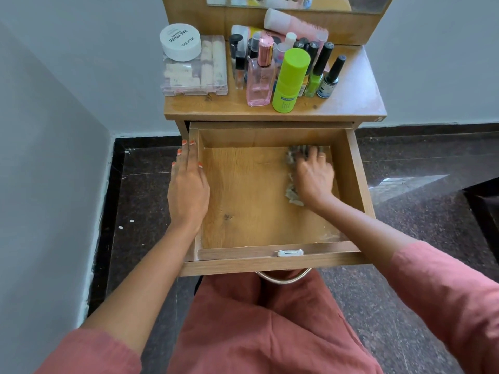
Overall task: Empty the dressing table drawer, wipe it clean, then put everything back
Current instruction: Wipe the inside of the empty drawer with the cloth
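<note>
Looking down from the head camera, the drawer stands pulled out of the dressing table, its wooden floor bare apart from a cloth. The cloth lies in the right rear part of the drawer, under the right hand. That hand is palm-down with its fingers spread over the cloth and pressing it to the floor; crumpled edges show past the fingertips and beside the wrist. The hand is blurred, so how far the fingertips bend is hard to tell. The left hand rests on the drawer's left wall, fingers straight and together, gripping nothing.

On the tabletop stand a green bottle, a pink perfume bottle and nail polish bottles, packed close together. To their left a white jar sits on a clear box.
</note>
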`<state>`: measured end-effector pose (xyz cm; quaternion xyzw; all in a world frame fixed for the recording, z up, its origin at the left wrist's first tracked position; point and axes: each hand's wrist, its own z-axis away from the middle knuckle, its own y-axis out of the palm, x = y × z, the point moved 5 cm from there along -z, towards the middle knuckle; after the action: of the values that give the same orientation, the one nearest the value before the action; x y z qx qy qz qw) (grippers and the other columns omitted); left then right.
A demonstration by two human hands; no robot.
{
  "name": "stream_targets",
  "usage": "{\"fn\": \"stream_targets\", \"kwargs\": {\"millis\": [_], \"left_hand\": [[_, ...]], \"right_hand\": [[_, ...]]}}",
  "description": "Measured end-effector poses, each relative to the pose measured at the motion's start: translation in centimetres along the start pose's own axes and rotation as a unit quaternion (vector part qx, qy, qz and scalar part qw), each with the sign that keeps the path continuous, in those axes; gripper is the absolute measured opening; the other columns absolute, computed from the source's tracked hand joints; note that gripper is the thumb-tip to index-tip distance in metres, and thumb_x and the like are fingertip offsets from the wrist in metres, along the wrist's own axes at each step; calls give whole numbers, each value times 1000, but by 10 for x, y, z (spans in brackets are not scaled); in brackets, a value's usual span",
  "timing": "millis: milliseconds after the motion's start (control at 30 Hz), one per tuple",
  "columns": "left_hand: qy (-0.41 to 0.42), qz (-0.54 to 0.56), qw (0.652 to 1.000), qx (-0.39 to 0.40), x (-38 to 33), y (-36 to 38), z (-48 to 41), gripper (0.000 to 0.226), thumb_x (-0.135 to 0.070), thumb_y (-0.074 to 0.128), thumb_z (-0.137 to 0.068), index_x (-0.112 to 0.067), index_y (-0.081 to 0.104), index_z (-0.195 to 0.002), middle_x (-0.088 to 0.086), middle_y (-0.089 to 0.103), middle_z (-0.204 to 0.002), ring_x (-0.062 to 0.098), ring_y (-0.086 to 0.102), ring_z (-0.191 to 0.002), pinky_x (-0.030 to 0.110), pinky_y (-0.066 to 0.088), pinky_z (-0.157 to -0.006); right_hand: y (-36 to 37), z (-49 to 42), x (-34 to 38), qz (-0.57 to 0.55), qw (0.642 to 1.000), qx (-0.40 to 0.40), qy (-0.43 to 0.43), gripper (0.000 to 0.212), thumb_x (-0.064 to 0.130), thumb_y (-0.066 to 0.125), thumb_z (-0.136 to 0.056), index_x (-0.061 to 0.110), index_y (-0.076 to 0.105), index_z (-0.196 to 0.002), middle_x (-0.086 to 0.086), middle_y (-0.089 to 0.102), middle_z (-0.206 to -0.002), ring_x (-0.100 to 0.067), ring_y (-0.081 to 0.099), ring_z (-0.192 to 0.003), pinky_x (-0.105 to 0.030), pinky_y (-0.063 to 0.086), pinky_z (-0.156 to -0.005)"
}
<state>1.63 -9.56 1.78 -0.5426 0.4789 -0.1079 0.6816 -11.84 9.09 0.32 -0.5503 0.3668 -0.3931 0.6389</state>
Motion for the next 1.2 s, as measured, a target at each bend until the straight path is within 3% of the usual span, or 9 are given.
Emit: {"fn": "stream_targets", "kwargs": {"millis": [167, 433, 600, 767, 867, 933, 1000, 1100, 1200], "left_hand": [[1, 4, 1000, 0, -1, -1, 0, 45, -14, 28, -100, -11, 25, -144, 6, 20, -154, 21, 20, -142, 38, 24, -116], [0, -3, 1000, 4, 0, -1, 1, 44, -15, 28, -100, -12, 25, -144, 6, 20, -154, 23, 21, -142, 40, 27, -115], [-6, -4, 1000, 4, 0, -2, 1, 44, -15, 27, -100, -12, 25, -144, 5, 20, -154, 24, 21, -141, 42, 30, -113], [-2, 3, 1000, 2, -1, -2, 1, 44, -14, 27, -100, -11, 26, -144, 6, 21, -154, 22, 21, -142, 39, 27, -114], [-4, 4, 1000, 1, -1, -2, 1, 45, -14, 27, -99, -12, 25, -144, 6, 21, -154, 23, 21, -142, 39, 28, -114], [-3, 6, 1000, 2, -1, -2, 1, 45, -14, 27, -100, -11, 25, -144, 7, 21, -154, 22, 21, -142, 39, 26, -115], [0, 8, 1000, -1, 0, -2, 0, 44, -14, 27, -100, -11, 25, -144, 7, 21, -154, 22, 21, -142, 39, 26, -115], [0, 10, 1000, 1, 0, -1, 0, 45, -14, 27, -100, -11, 25, -144, 7, 21, -154, 21, 20, -142, 40, 26, -115], [-4, 12, 1000, 3, 0, -1, 1, 45, -15, 27, -100, -12, 25, -144, 5, 20, -154, 21, 20, -142, 42, 27, -114]], "right_hand": [[-1, -11, -20, 12, 1000, 2, 29, 33, -4, 38, -91, -1, 42, -124, -27, 38, -129, -42, 43, -115, -44, 48, -73], [-1, -17, -22, 16, 999, 22, 20, 34, -3, 37, -92, -1, 37, -126, -28, 40, -124, -42, 49, -105, -43, 48, -75], [-5, -2, -31, 8, 997, 70, 15, 49, -7, 47, -85, 2, 32, -131, -26, 29, -135, -43, 39, -116, -45, 48, -80], [1, 34, -36, 34, 995, 88, -13, 42, -11, 46, -84, 0, 36, -123, -24, 32, -131, -40, 41, -114, -41, 50, -77], [2, 52, -42, 36, 991, 124, -40, 39, 5, 53, -89, 5, 36, -124, -20, 32, -129, -36, 41, -114, -42, 50, -79], [0, 56, -45, 3, 982, 183, -55, 49, 29, 57, -88, 10, 36, -128, -17, 31, -131, -34, 39, -118, -45, 47, -86], [-4, 55, -50, -7, 961, 268, -71, 64, 39, 60, -84, 17, 32, -137, -16, 25, -139, -33, 37, -126, -46, 43, -97], [-6, 54, -54, 64, 933, 332, -119, 86, 22, 73, -75, 20, 21, -143, -15, 19, -144, -32, 36, -128, -41, 43, -101], [-4, 59, -48, 140, 946, 242, -163, 67, 3, 62, -81, 13, 25, -136, -15, 26, -137, -29, 41, -118, -36, 52, -85]]}}
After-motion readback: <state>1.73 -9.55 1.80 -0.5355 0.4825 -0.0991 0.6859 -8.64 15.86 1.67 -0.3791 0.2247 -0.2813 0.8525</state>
